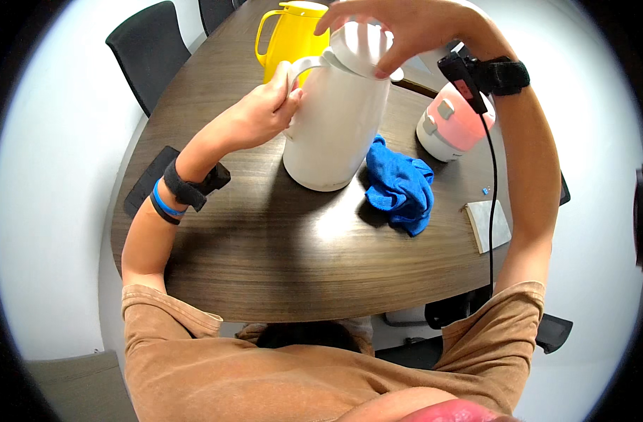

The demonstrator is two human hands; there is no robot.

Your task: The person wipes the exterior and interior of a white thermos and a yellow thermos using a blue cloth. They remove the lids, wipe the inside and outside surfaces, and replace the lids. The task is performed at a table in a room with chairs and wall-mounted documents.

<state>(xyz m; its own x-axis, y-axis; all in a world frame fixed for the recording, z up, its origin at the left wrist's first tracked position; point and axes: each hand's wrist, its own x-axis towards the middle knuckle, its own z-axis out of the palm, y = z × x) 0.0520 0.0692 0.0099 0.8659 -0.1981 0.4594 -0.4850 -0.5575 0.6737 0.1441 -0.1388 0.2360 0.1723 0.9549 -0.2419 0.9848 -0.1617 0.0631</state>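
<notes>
A tall white thermos jug (325,133) stands upright on the wooden table. My left hand (272,105) is closed round its handle at the jug's left side. My right hand (392,28) arches over the top, thumb and fingers gripping the white lid (357,46); whether the lid is lifted or seated I cannot tell. Just behind is a yellow jug (286,39), partly hidden by the white one. A crumpled blue cloth (399,183) lies to the right of the white jug's base.
A pink-and-white container (448,126) stands at the right, beyond the cloth. A pale square pad (483,228) lies near the right edge. A dark flat object (145,176) is under my left forearm. Black chairs (142,49) line the curved wooden table (279,274).
</notes>
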